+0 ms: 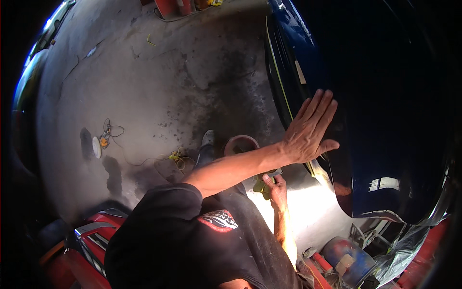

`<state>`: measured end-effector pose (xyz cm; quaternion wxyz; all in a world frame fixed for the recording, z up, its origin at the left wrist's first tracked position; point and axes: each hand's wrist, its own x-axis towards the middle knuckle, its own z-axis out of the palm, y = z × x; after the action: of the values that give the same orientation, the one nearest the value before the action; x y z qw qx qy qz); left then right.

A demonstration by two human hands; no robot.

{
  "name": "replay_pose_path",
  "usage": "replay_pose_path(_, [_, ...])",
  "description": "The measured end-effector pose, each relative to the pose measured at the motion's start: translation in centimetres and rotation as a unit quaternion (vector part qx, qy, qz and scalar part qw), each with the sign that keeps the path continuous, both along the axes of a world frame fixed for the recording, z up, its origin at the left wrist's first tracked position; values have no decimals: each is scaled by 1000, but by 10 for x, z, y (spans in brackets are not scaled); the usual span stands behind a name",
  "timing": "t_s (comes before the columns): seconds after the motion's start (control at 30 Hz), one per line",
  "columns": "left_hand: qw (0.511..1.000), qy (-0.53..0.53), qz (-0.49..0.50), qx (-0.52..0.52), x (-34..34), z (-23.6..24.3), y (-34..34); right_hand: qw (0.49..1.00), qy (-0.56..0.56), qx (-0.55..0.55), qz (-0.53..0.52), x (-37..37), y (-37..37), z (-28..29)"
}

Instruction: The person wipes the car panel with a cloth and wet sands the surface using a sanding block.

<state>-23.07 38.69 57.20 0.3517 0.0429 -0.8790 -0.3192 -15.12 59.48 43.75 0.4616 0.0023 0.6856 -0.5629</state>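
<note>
My left hand (pixel 310 127) reaches across to the dark blue glossy car panel (pixel 380 106) on the right, palm down with fingers straight and slightly apart; whether it touches the surface is hard to tell. Beneath that arm, my right hand (pixel 276 188) grips a dull green cloth or pad (pixel 261 189), with something partly hidden behind it. A pinkish round bucket (pixel 238 142) stands on the floor beside my foot, partly covered by my left forearm. Yellow tape (pixel 273 58) runs along the car's edge.
A power tool with a pale round pad (pixel 98 144) and yellow cords (pixel 175 156) lie on the floor (pixel 120 72). A blue tank (pixel 344 255) and clutter sit at lower right, red-and-black equipment (pixel 96 233) at lower left, and a red object (pixel 178 7) at the top.
</note>
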Motion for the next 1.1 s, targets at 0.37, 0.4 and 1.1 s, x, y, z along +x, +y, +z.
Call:
replay_pose_path(0.37, [976, 49, 156, 141, -133, 32, -236, 999, -33, 33, -16, -10, -34, 5])
replay_pose_path(0.4, [968, 65, 186, 153, -148, 33, -267, 999, 12, 31, -43, -11, -45, 7])
replay_pose_path(1.1, [964, 64, 139, 217, -269, -6, -432, 999, -19, 32, -21, -102, -217, 24])
